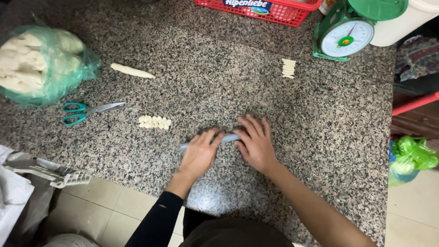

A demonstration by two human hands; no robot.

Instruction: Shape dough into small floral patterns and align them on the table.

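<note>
Left hand (200,153) and right hand (256,145) flat, fingers extended, pressing pale-blue rolling pin (228,138) on granite counter (320,137); nothing gripped.

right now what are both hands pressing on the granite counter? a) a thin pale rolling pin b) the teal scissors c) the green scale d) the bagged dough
a: the left hand and right hand lie flat over a thin pale rolling pin; the scissors lie apart, untouched.
</note>
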